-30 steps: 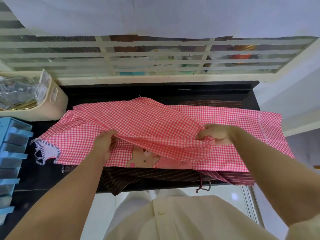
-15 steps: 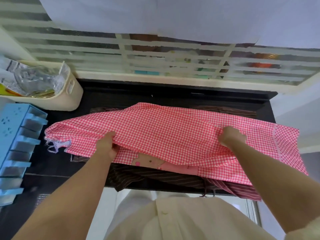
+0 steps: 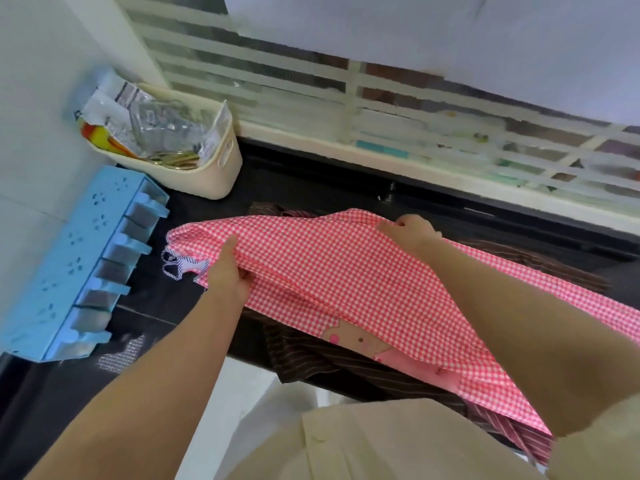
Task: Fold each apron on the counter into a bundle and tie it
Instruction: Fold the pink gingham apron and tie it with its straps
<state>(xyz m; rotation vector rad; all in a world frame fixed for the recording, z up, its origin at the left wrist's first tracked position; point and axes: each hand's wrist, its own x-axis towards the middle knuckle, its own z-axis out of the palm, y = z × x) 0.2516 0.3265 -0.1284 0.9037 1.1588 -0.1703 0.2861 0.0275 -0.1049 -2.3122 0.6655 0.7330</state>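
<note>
Gingham cloth, the pink apron (image 3: pixel 346 271) lies across the black counter (image 3: pixel 294 181), on top of a brown striped apron (image 3: pixel 311 358). We see the left hand (image 3: pixel 227 275) clenched on its near fold and the right hand (image 3: pixel 412 232) pinching its far edge. A cream basket (image 3: pixel 221 174) stands at far left.

Pink apron (image 3: pixel 346 278) hides most of striped apron (image 3: pixel 308 360).

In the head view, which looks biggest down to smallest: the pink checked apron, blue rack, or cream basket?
1. pink checked apron
2. blue rack
3. cream basket
The rack sits nearer the camera, so ranks two and three are unsure.
</note>
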